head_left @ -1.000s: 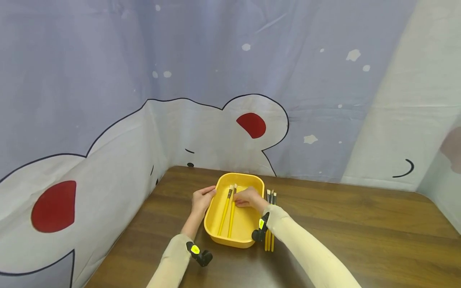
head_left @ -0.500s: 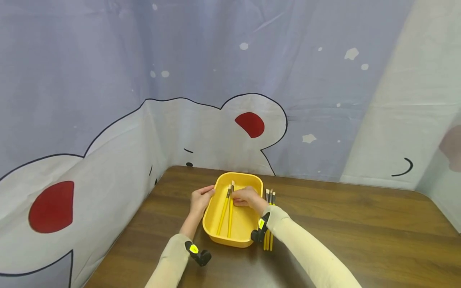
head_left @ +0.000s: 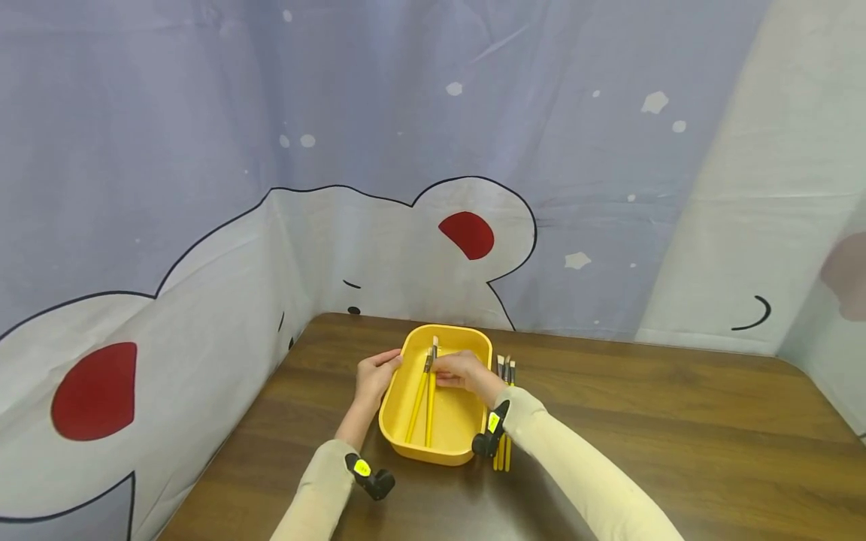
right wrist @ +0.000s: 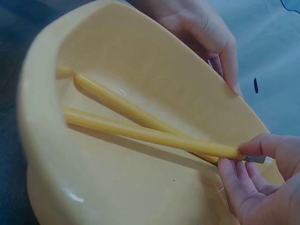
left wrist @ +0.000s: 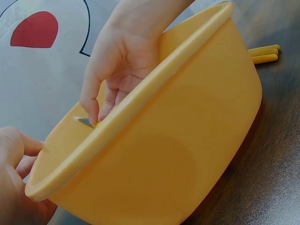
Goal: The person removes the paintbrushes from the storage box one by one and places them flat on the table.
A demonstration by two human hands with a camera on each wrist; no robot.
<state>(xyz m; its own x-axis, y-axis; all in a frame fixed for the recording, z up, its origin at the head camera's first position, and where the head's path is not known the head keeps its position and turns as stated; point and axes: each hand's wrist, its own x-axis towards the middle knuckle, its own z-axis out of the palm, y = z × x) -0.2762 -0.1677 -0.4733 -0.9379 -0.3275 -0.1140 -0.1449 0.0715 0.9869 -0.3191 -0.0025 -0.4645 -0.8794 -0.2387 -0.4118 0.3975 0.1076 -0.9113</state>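
In the head view a yellow plastic basin (head_left: pixel 433 455) stands on the table. My left hand (head_left: pixel 370 378) grips its left rim, the fingers and thumb on either side of the edge. Inside the basin my right hand (head_left: pixel 467 373) pinches a paintbrush (right wrist: pixel 159 136) with a yellow handle, near its metal ferrule, between thumb and fingers. Its handle end points toward the near end of the basin. A second paintbrush (head_left: pixel 416 409) lies in the basin just left of it, and the two cross near the bristles in the right wrist view.
Several more paintbrushes (head_left: pixel 501 368) lie side by side on the wooden table (head_left: pixel 649 436), right beside the basin and partly under the right forearm. A printed cloth (head_left: pixel 379 98) hangs behind and to the left of the table.
The right hand has shifted slightly left with its paintbrush, bringing it closer to the other brush in the basin. The left hand keeps its hold on the rim.
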